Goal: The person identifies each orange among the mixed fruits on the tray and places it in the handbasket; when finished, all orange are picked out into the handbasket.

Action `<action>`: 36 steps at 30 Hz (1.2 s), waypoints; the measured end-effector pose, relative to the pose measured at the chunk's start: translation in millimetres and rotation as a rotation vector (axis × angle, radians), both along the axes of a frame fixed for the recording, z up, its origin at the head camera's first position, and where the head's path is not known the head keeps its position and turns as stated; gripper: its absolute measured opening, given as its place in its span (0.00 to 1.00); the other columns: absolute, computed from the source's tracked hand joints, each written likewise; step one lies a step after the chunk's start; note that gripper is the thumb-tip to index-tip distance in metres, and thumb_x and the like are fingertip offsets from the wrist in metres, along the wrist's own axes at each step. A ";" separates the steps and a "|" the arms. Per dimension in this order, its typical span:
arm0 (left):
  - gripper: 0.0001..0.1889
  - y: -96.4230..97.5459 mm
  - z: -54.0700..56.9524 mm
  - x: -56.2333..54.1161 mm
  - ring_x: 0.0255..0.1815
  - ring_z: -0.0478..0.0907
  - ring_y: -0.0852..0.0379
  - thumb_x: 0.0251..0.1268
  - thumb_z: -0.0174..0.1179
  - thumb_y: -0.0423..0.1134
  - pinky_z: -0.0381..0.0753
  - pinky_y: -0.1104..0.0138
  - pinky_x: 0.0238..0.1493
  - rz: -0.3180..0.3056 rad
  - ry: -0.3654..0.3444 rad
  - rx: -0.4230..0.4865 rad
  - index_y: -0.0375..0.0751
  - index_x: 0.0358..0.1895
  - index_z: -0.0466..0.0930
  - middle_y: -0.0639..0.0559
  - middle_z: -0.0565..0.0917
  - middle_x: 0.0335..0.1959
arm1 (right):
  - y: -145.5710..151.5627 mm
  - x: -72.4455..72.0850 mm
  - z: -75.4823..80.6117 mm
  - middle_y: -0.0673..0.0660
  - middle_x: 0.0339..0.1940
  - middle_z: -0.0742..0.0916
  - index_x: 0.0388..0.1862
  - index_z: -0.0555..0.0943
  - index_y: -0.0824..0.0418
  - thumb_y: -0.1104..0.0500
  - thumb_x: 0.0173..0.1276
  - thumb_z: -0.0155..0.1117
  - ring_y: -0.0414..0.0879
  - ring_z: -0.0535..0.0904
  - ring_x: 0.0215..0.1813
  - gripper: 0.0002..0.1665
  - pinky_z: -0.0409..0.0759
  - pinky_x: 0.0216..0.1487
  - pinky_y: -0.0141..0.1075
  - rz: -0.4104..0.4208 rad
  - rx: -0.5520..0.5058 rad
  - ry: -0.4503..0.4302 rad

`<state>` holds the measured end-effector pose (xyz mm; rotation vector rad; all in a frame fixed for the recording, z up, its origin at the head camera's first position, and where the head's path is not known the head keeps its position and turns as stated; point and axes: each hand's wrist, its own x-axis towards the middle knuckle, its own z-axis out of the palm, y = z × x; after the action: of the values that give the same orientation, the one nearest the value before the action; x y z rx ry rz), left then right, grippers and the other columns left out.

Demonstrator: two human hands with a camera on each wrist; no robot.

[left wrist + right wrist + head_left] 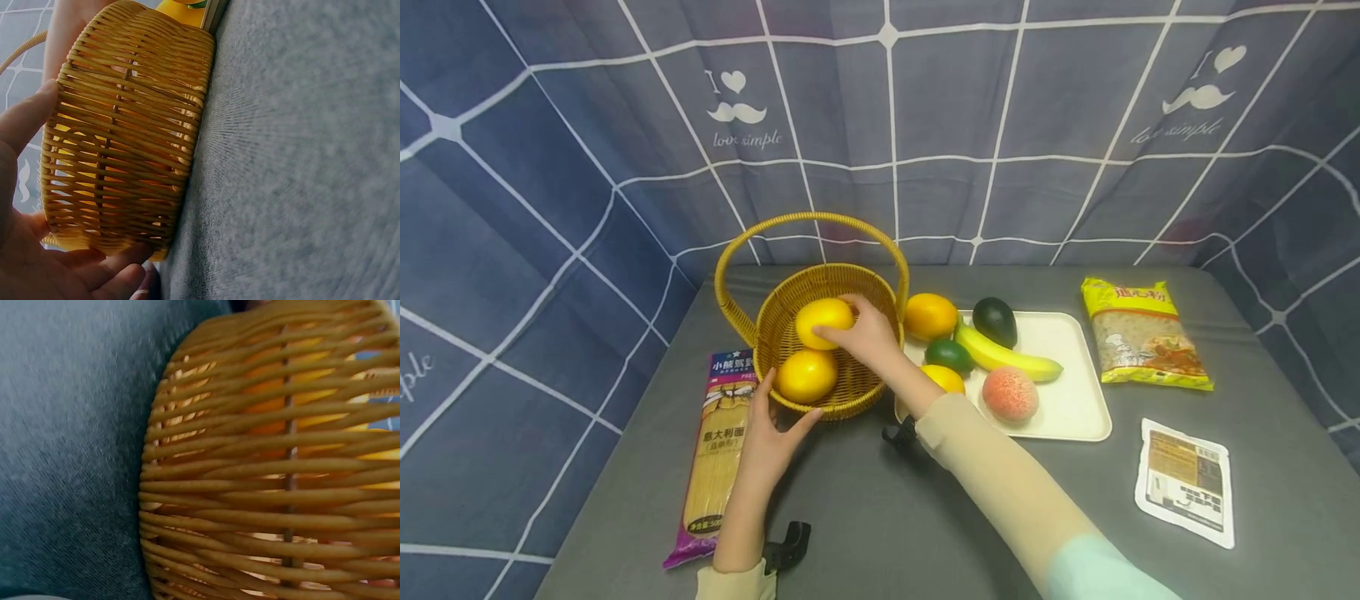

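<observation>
A yellow wicker basket (857, 404) with a tall hoop handle stands at the tray's left. Inside it, my right hand (868, 333) holds a smooth, oval yellow-orange fruit (824, 322) between thumb and fingers. A second fruit of the same kind (807, 376) lies closer to the basket's front. My left hand (767, 437) grips the basket at its front left. In the left wrist view, its thumb (31, 115) lies at the rim while the fingers (106, 278) curve along the side. The right wrist view shows mostly basket weave, the right hand largely hidden behind it.
A cream tray (1075, 417) right of the basket bears a banana (1007, 354), a peach (1011, 394), two dark green fruits and two yellow-orange fruits. A pasta pack (718, 450) lies left. A yellow food bag (1146, 333) and a white pouch (1186, 482) lie right.
</observation>
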<state>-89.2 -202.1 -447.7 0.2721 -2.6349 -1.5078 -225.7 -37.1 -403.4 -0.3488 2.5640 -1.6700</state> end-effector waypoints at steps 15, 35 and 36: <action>0.52 -0.3 2.2 0.0 0.71 0.57 0.35 0.56 0.67 0.57 0.60 0.47 0.69 0.005 0.008 0.003 0.51 0.78 0.42 0.40 0.47 0.76 | -11.6 -20.4 -3.9 0.59 0.61 0.79 0.68 0.68 0.61 0.41 0.54 0.74 0.52 0.76 0.59 0.48 0.76 0.57 0.42 -0.024 0.070 -0.122; 0.52 1.7 -1.7 1.6 0.71 0.57 0.36 0.58 0.67 0.56 0.59 0.48 0.70 0.002 0.001 -0.012 0.49 0.78 0.43 0.39 0.48 0.76 | -10.1 -20.0 -14.6 0.60 0.63 0.78 0.67 0.72 0.58 0.42 0.59 0.70 0.53 0.74 0.62 0.41 0.75 0.59 0.44 0.030 0.090 -0.151; 0.51 2.1 -1.9 1.8 0.71 0.56 0.36 0.58 0.67 0.55 0.59 0.48 0.70 0.001 0.001 -0.011 0.49 0.78 0.43 0.39 0.48 0.76 | -9.6 -18.3 -14.1 0.60 0.63 0.77 0.68 0.71 0.58 0.42 0.59 0.70 0.53 0.74 0.62 0.42 0.75 0.60 0.44 0.032 0.100 -0.145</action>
<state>-87.4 -200.0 -449.6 0.2714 -2.6405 -1.4929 -244.0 -46.7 -417.5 -0.2521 2.5099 -1.4914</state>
